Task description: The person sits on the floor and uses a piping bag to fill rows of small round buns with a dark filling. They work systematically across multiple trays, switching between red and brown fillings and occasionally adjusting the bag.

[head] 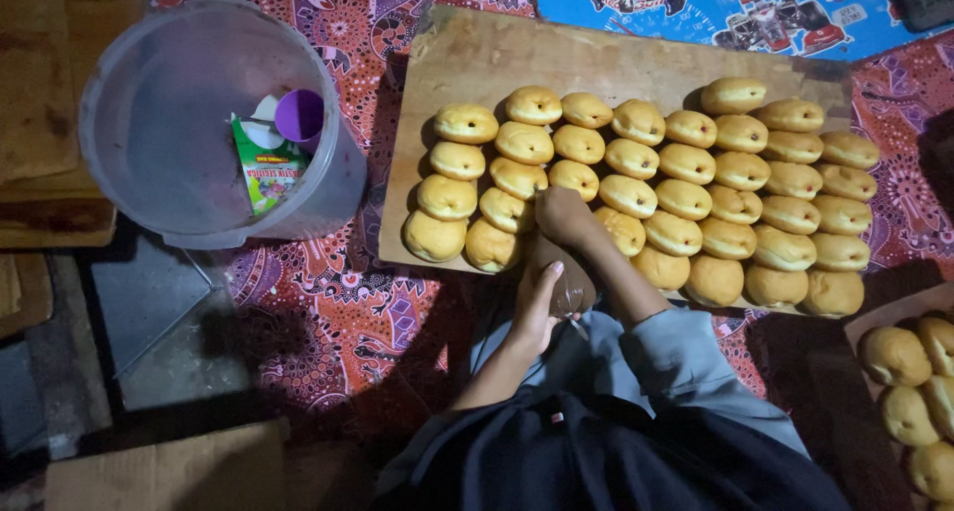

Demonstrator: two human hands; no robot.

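Note:
Several rows of round golden buns [686, 163] lie on a wooden board [477, 54]. My right hand [561, 218] is closed around the front end of a brown-filled piping bag [573, 290], right against the buns in the near rows, between a bun [507, 211] and a bun [624, 231]. My left hand [537, 304] grips the bag's rear end just off the board's near edge. The bag's tip is hidden under my right hand.
A grey plastic bucket [129, 84] stands at the left, with a purple cup [299, 115] and a green packet [266, 173] inside. A second board with more buns [899, 357] sits at the right edge. A patterned red cloth [328, 302] covers the surface.

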